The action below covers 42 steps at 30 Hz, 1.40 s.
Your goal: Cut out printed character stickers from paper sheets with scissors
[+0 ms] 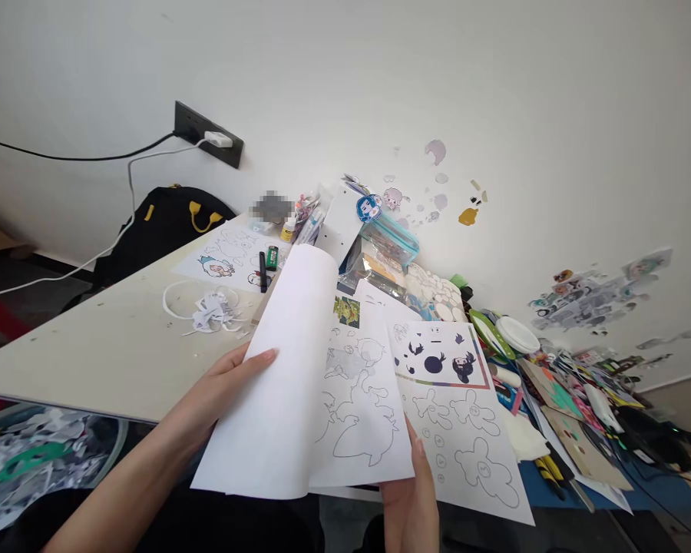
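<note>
My left hand grips a blank white sheet that curls over to the left, thumb on top and fingers behind it. Under its curl lies a printed sheet with line-drawn character outlines and a small green picture at the top. My right hand holds that sheet's lower right edge, thumb in front, other fingers mostly underneath. Just right of it, another sheet shows numbered bear-like outlines below a panel of dark printed figures. Whether all these pages are joined cannot be told.
Paper strips lie on the white table, with a black cutter-like tool beyond. A bin of scraps stands lower left. Clutter and a yellow-black-handled tool lie right. A black backpack leans by the wall.
</note>
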Available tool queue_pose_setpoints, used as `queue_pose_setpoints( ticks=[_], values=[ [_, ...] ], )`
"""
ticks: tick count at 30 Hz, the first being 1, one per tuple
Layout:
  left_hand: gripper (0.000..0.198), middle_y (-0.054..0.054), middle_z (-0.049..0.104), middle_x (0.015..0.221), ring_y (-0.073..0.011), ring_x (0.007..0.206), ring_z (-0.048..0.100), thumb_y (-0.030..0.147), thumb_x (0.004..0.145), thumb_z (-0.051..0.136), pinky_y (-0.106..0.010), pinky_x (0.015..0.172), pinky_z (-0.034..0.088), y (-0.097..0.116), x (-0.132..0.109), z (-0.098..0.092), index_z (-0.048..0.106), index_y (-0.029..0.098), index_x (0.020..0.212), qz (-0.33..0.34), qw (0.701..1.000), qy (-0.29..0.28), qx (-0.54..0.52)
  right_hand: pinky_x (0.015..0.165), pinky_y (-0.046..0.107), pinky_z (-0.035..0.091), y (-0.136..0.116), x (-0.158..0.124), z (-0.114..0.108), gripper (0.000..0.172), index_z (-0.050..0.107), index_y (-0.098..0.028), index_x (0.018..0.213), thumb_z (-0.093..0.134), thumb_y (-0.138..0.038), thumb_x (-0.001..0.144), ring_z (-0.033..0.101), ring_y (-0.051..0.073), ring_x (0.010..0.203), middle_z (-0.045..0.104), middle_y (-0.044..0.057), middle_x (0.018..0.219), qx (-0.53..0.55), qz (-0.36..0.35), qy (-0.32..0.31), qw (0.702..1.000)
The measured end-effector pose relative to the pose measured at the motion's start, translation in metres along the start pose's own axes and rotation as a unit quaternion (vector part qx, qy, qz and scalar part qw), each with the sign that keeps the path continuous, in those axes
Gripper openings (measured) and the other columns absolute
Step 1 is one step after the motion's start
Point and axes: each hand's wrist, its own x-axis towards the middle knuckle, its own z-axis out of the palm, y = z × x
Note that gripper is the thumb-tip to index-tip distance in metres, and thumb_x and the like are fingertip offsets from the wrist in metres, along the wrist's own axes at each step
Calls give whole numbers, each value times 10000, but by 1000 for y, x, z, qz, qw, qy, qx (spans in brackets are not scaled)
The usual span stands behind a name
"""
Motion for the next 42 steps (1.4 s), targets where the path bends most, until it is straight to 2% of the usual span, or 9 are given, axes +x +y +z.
queue_pose_setpoints(
  ticks=[3, 13, 18, 27, 34, 36, 38, 40, 42],
  values=[
    [626, -89, 746, 863, -280, 703, 710, 447, 654, 751, -314, 545, 564, 0, 0, 0, 566, 198, 1197, -3, 1000, 4, -7, 889, 444, 513, 0, -1, 2, 773, 332, -216, 1431, 598, -548, 786, 495, 310, 1212, 545, 95, 1315, -15, 8, 11, 1000],
    [759, -36, 753, 810, -261, 700, 707, 476, 676, 734, -307, 579, 554, 2, 0, -2, 443, 211, 1325, -23, 999, -19, -12, 814, 402, 552, 6, 3, -4, 666, 478, -198, 1332, 586, -553, 780, 499, 306, 1209, 470, 90, 1387, -97, -20, 53, 994],
    [794, -48, 755, 842, -279, 694, 712, 465, 640, 762, -321, 573, 566, 4, -2, 0, 450, 213, 1326, -20, 1000, -10, -19, 872, 386, 523, 16, 10, -15, 699, 514, -167, 1298, 622, -579, 743, 503, 304, 1205, 507, 108, 1356, -144, -31, 97, 984],
    [729, 4, 739, 670, -284, 544, 700, 450, 699, 696, -340, 452, 555, 12, -12, 5, 436, 250, 1351, -19, 998, 30, -56, 965, 421, 446, 11, 4, -16, 581, 651, -126, 1124, 643, -550, 727, 533, 321, 1159, 633, 114, 1197, -214, -67, 88, 971],
    [841, 12, 735, 634, -304, 529, 695, 481, 637, 731, -356, 425, 549, 12, -10, 2, 398, 264, 1379, -29, 998, 36, -45, 948, 416, 452, 14, 3, -14, 577, 660, -144, 1112, 614, -578, 734, 548, 314, 1136, 641, 102, 1185, -218, -84, 80, 969],
    [817, 10, 735, 632, -297, 523, 694, 489, 656, 712, -343, 417, 540, 10, -8, 1, 401, 262, 1377, -25, 998, 38, -40, 900, 417, 480, 11, 2, -15, 586, 661, -143, 1121, 587, -592, 751, 573, 323, 1096, 649, 109, 1168, -255, -100, 89, 958],
    [756, 6, 737, 642, -286, 510, 691, 479, 692, 685, -327, 402, 527, 7, -8, 0, 417, 266, 1366, -13, 998, 45, -38, 825, 444, 503, 6, -3, -15, 614, 624, -156, 1195, 564, -596, 771, 597, 347, 1040, 652, 127, 1153, -325, -134, 123, 928],
    [701, 3, 739, 658, -273, 495, 686, 461, 712, 673, -319, 406, 527, 5, -8, 1, 439, 277, 1348, -2, 998, 53, -40, 817, 472, 493, 1, -12, -9, 595, 577, -180, 1256, 559, -562, 800, 596, 359, 1029, 648, 141, 1149, -379, -204, 166, 887],
    [673, 3, 743, 682, -249, 462, 671, 447, 712, 679, -313, 425, 535, 3, -9, 3, 462, 279, 1326, 4, 998, 59, -34, 904, 496, 448, -1, -25, 5, 500, 555, -210, 1274, 539, -479, 852, 555, 345, 1107, 621, 130, 1198, -388, -297, 160, 858]
  ],
)
